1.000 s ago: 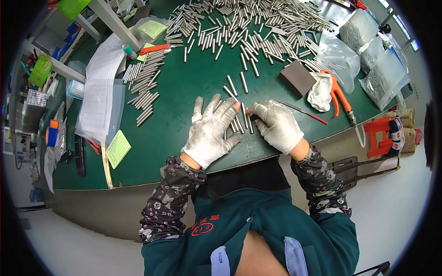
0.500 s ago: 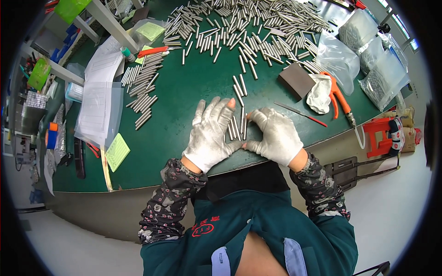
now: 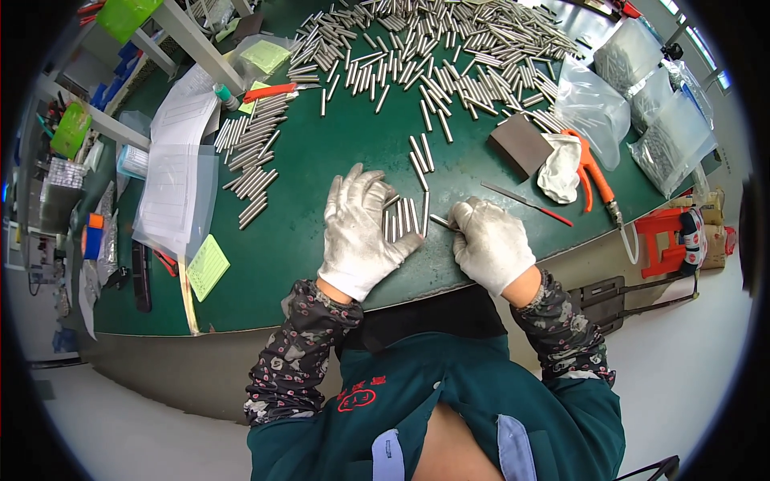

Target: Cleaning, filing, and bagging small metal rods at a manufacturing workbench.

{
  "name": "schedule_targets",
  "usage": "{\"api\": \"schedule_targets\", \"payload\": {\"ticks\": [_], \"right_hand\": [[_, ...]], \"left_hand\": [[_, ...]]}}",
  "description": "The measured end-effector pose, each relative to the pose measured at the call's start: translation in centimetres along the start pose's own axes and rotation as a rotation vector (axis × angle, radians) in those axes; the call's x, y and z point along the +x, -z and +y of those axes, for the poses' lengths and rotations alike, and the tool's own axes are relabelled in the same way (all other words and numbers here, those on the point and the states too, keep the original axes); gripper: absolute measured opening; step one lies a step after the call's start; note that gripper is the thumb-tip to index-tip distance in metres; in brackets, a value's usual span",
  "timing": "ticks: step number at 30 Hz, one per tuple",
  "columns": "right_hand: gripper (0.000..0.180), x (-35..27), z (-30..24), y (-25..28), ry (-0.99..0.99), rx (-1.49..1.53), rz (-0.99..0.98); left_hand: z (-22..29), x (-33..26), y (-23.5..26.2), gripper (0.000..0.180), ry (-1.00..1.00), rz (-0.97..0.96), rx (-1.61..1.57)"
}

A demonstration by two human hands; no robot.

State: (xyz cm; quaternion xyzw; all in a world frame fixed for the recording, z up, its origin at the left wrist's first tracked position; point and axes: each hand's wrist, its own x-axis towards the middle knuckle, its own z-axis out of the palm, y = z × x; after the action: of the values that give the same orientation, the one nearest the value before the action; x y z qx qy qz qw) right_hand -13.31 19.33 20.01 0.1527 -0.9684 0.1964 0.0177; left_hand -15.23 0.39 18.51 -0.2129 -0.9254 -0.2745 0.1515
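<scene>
Gloves cover both my hands, white cotton over flat green bench point(image 3: 321, 168). From the head view, my left hand point(image 3: 362, 228) lies palm down with fingers spread wide, pressing on a short row of metal rods point(image 3: 405, 216) lined up side by side just right of my fingers. It grips nothing; it only rests on them. My right hand point(image 3: 489, 240) sits just right of that row, curled, and its fingertips pinch the end of one single rod point(image 3: 439, 220) that lies crosswise, pointing toward the row. The row itself sits near the close edge of the bench, between my two hands.

Open green surface runs left of my left hand and out toward a loose column of rods point(image 3: 253, 164) farther left; that stretch gives room to slide. Past it lie white papers point(image 3: 172, 184) and a yellow-green notepad point(image 3: 207, 266) close to the near-left edge. Far across the bench a big scatter of rods point(image 3: 433, 48) fills the far side. To my right, room is tighter: a thin red-handled tool point(image 3: 525, 203) lies just beyond my right hand, then a dark block point(image 3: 517, 144), a white rag point(image 3: 560, 167) and an orange-handled tool point(image 3: 593, 172). Clear bags point(image 3: 593, 100) of parts crowd the far-right corner. The near edge curves right under my wrists.
</scene>
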Motion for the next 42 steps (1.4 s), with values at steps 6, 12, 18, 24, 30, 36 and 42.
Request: {"api": "schedule_targets", "payload": {"ticks": [6,12,18,24,30,36,42], "right_hand": [[0.018,0.6,1.2,0.2,-0.103,0.191,0.074],[0.022,1.0,0.9,0.2,-0.115,0.196,0.052],[0.016,1.5,0.6,0.5,0.023,-0.039,0.015],[0.012,1.9,1.0,0.6,0.246,-0.170,-0.002],[0.015,1.9,0.6,-0.1,0.365,-0.097,0.052],[0.019,1.3,1.7,0.0,0.358,-0.085,0.034],[0.017,1.2,2.5,0.1,0.247,-0.047,0.109]], "left_hand": [[1.3,0.0,0.0,0.031,-0.083,0.040,0.052],[1.3,0.2,-0.4,0.027,-0.066,0.008,0.028],[1.4,0.2,-0.6,0.030,-0.030,-0.020,0.087],[1.4,0.4,-0.8,0.035,0.036,-0.073,0.111],[1.1,0.3,-0.7,0.038,0.040,-0.091,0.101],[1.0,0.4,-0.9,0.034,0.033,-0.134,0.072],[1.3,0.5,-1.0,0.016,0.000,-0.193,0.011]]}}
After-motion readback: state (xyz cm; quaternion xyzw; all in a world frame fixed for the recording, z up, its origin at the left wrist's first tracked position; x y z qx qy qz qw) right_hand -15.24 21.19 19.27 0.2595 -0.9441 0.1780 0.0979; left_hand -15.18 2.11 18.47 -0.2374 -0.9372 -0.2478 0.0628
